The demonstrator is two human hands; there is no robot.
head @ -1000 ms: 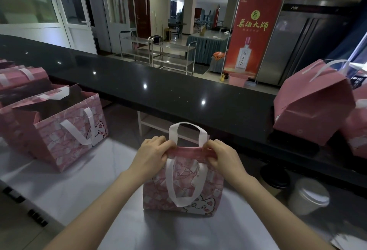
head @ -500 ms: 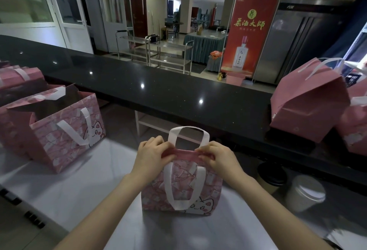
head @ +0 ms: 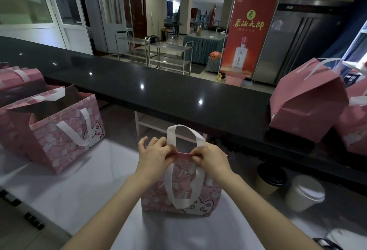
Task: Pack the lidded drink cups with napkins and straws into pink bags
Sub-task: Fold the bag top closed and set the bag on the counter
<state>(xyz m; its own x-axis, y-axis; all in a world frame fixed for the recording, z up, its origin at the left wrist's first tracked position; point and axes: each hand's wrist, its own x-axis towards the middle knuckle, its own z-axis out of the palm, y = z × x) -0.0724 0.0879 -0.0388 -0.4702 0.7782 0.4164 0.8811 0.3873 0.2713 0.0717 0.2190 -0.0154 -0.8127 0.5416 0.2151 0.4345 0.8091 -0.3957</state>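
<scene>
1. Standing upright on the white table right in front of you is the small pink bag. It sits between your forearms, well apart from the larger open bag on your left.
2. Its paper is pink with a pattern of pale patches, and a white cartoon cat is printed low on the near face.
3. One white ribbon handle stands up in a loop behind your hands; the other hangs down the near face.
4. Your left hand pinches the bag's top edge from the left, its fingers curled onto the paper.
5. Your right hand pinches the same edge from the right, fingers curled. Only a short strip of pink rim shows between the two hands.
6. The mouth is pressed together under your fingers, so you cannot see what is inside.
7. Two lidded cups stand just beside each other on your right, in shadow below the black counter: a dark-lidded cup and a white-lidded cup. What they rest on is hard to make out.
8. Closed pink bags sit on the counter at far right, the outermost cut off by the frame edge.
</scene>
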